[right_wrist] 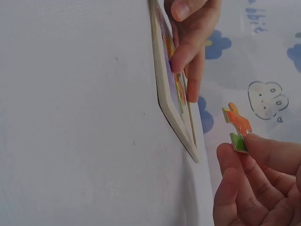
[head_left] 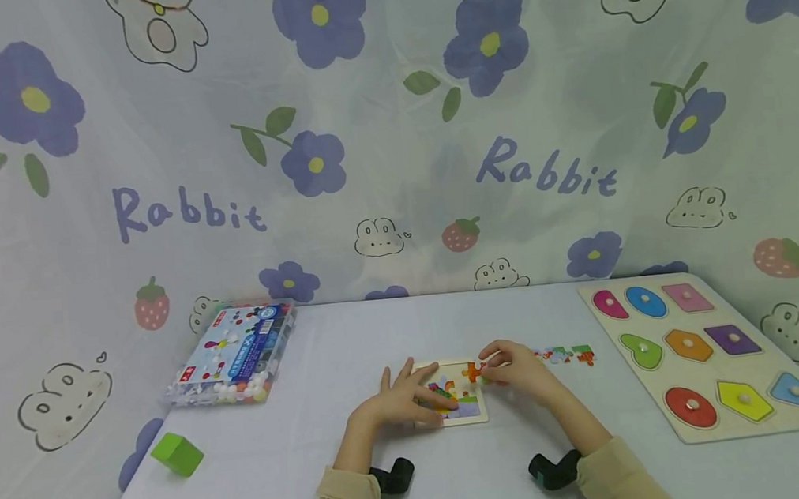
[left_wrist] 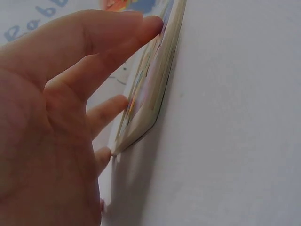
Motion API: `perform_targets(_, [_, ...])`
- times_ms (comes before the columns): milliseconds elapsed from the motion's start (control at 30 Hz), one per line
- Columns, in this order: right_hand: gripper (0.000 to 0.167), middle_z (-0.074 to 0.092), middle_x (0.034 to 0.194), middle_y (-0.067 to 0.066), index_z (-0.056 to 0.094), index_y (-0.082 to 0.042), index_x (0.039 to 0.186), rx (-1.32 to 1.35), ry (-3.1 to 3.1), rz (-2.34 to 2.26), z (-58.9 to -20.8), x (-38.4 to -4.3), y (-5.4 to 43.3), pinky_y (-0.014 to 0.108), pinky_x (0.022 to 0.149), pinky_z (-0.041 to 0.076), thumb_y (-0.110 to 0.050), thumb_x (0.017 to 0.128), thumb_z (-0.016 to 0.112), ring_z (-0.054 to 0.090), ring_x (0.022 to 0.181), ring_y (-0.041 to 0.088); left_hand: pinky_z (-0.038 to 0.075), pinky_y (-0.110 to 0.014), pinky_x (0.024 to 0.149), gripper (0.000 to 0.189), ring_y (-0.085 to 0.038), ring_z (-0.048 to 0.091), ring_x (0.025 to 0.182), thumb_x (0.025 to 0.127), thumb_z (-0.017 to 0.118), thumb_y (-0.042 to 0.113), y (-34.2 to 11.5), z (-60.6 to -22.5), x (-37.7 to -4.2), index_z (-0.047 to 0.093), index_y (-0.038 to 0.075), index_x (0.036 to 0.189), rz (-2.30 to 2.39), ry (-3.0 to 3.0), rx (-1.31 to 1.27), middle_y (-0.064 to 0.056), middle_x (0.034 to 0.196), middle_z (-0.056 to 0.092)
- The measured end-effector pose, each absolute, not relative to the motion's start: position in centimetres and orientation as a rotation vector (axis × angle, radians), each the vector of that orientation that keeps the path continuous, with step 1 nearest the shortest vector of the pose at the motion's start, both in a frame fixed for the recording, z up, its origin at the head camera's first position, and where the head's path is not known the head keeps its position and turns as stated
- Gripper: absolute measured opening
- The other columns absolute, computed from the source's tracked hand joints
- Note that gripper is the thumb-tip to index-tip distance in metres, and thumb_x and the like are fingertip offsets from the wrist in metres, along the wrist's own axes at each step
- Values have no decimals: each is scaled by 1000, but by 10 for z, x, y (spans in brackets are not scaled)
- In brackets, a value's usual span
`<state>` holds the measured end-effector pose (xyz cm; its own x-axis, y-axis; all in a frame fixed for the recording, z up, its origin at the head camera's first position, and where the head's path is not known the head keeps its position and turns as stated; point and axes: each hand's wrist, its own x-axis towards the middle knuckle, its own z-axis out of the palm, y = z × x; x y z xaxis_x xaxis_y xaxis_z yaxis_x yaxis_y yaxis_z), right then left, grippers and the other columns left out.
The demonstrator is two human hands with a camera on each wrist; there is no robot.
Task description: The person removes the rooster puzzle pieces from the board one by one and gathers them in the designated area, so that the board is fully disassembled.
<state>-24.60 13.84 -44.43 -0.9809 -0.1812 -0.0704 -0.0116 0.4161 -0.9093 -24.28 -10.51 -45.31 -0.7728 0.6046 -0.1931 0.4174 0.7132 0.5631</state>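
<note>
A small wooden jigsaw puzzle tray (head_left: 483, 408), pale-framed and partly filled with a colourful picture, lies on the table. My left hand (head_left: 401, 400) is spread across its left side, fingers straight, with fingertips on the picture and at the edge. In the left wrist view the tray (left_wrist: 162, 89) shows edge-on beside those fingers. Over the tray's upper right corner, my right hand (head_left: 517, 370) pinches an orange and green jigsaw piece (right_wrist: 240, 125) between thumb and fingers. Part of the picture is hidden beneath the left hand.
More jigsaw pieces (head_left: 558, 355) lie right of the right hand. A shape board (head_left: 695, 370) with knobbed pieces stands at the right. At the left are a clear-sided box of beads (head_left: 237, 347) and a green block (head_left: 178, 454). A printed curtain (head_left: 397, 139) hangs behind.
</note>
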Motion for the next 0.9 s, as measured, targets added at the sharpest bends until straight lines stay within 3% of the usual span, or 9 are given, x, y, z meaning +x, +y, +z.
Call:
perform_targets(200, [17,59,86,9,58,-1,99,-50,2492,-1624,-442,-244,149,30,61,54,-3,83,64,60,68,16,-14,-62,103,31,-36,-6,140,78,65,40,-105,-452,-243,68,39,108,752,2540,767,1,152,23])
perform_targets(333, [18,58,87,10,58,1,101,-32,2482,-1640,-442,-243,159,31,61,54,-3,84,62,62,68,17,-12,-63,103,41,-37,-4,140,77,66,39,-106,-452,-244,63,36,118,756,2552,772,-2,153,22])
perform_targets(567, [26,59,90,12,56,5,107,-58,2498,-1674,-440,-239,179,32,66,54,-2,83,63,60,74,16,-8,-67,101,61,-41,3,139,73,72,36,-108,-452,-245,54,27,130,777,2644,728,-10,152,22])
perform_targets(900, [37,63,87,9,52,8,116,4,2524,-1723,-443,-234,211,27,64,53,-5,84,64,67,75,19,-9,-66,102,67,-39,2,140,68,74,32,-109,-455,-242,52,26,132,725,2685,700,-9,152,22])
